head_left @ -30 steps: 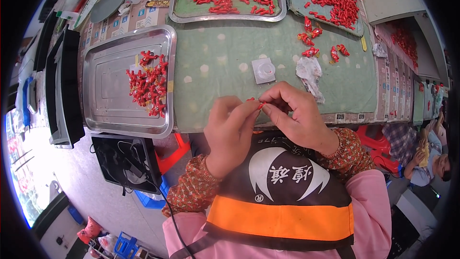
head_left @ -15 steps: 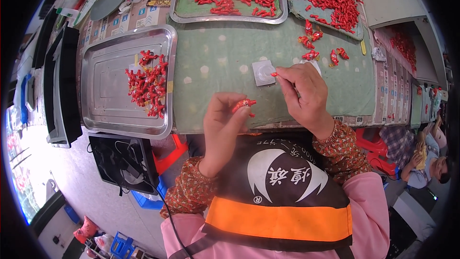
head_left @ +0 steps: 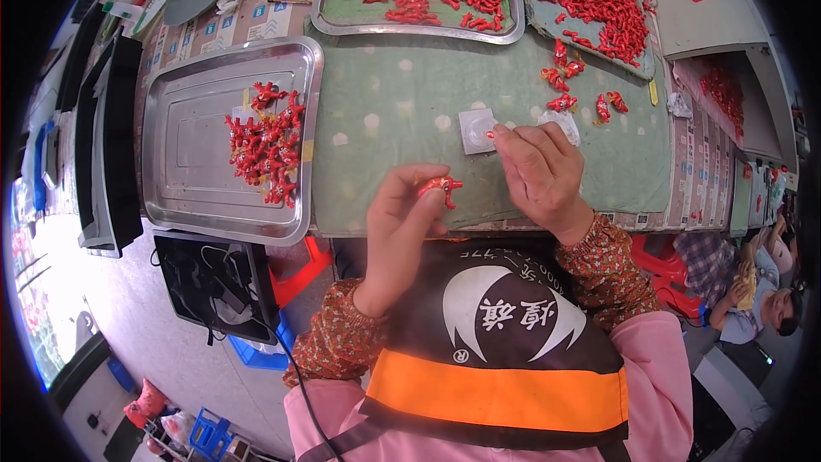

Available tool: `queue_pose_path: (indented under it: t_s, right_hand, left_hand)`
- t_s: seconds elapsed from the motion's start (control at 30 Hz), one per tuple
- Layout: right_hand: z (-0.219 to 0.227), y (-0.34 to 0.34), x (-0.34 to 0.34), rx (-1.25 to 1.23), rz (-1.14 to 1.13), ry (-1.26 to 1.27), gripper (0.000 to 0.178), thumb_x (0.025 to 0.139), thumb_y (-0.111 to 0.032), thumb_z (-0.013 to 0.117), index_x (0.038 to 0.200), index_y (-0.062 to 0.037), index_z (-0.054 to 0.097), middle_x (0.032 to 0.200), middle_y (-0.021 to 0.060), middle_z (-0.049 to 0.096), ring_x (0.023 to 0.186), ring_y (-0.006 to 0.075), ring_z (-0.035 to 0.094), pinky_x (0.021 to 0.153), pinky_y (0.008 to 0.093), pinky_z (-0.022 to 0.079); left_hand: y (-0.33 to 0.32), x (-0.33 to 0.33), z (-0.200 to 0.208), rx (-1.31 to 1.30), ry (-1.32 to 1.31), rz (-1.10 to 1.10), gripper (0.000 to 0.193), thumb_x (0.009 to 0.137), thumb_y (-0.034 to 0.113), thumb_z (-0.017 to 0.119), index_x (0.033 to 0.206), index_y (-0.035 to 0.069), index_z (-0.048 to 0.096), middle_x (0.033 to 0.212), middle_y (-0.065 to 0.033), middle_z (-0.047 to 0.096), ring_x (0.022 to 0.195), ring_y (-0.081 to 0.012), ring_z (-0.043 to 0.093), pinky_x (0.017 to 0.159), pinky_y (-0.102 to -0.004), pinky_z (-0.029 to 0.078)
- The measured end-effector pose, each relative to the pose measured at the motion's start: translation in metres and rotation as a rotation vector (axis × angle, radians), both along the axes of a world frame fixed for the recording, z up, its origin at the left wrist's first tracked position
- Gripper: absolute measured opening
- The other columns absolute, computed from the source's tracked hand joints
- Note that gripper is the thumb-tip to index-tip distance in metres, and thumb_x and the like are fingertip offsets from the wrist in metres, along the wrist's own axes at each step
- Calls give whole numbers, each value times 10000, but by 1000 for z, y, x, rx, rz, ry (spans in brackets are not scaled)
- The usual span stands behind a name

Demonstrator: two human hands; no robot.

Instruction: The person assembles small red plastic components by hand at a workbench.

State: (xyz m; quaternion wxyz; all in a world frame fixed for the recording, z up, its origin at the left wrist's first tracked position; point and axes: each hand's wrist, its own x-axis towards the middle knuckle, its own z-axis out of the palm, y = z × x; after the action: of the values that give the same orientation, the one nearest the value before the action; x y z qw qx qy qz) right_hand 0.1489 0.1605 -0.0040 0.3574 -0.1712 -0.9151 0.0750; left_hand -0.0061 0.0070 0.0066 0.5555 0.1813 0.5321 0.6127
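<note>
Between the thumb and fingers of my left hand (head_left: pixel 398 227) is a small red figurine (head_left: pixel 440 187) with gold markings, held above the near edge of the green cloth. My right hand (head_left: pixel 547 180) pinches a tiny red piece (head_left: pixel 491 134) at its fingertips. That piece is at the right edge of a small whitish square (head_left: pixel 476 139) with a round, clear-looking patch on it; whether they touch, I cannot tell. Crumpled white paper (head_left: pixel 560 123) lies partly behind my right hand. Several red figurines (head_left: pixel 562 103) sit on the cloth farther to the right.
A metal tray (head_left: pixel 192 150) at left carries a cluster of red figurines. At the back, another metal tray (head_left: pixel 419 32) and a cloth-covered board (head_left: pixel 590 13) bear many small red parts. Green cloth (head_left: pixel 385 85) covers the table. A black device (head_left: pixel 214 287) is below the left tray.
The view has shifted slightly. My right fingertips have moved a little left over the whitish square, and less of the tiny red piece shows. The figurine in my left hand has turned slightly.
</note>
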Motion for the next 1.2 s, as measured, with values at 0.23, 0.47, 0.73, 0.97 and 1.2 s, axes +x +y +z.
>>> queue_pose_path:
  t_s: [0.23,0.47,0.73,0.97,1.2]
  right_hand:
    - [17,-10,1,-696,-71,181,144,852,10,675,987,-10,631,768,36,587,633,114,536,523,245,418]
    - [39,-8,5,-1697,-134,246,111,931,-138,624,926,-26,624,684,-22,530,508,11,393,430,177,299]
    - [45,-17,3,-1651,-63,163,116,936,-138,622,934,-22,624,697,-27,533,532,5,408,457,174,312]
    - [49,-30,3,-1104,90,4,75,912,-27,625,983,-2,626,844,18,599,694,62,541,610,223,430]
    - [48,-30,-2,-804,150,56,133,838,44,640,948,-26,610,808,104,607,711,263,601,611,330,459]
  left_hand:
    - [2,0,0,16,-18,-11,271,991,180,583,1216,30,577,1018,-23,632,835,-65,580,686,-218,518]
    - [3,3,5,-20,-88,-21,220,975,133,577,1181,57,595,988,-1,613,817,-57,564,697,-215,504]
    - [2,2,0,7,-152,-80,248,998,190,570,1200,46,554,1001,-17,626,806,-63,583,707,-235,525]
    - [-3,-2,-4,5,-353,-138,240,1000,187,536,1203,66,578,1050,-4,606,882,-65,553,756,-241,513]
    - [0,-5,-6,9,-344,-205,284,990,188,553,1235,47,575,1076,-5,611,887,-66,568,781,-248,518]
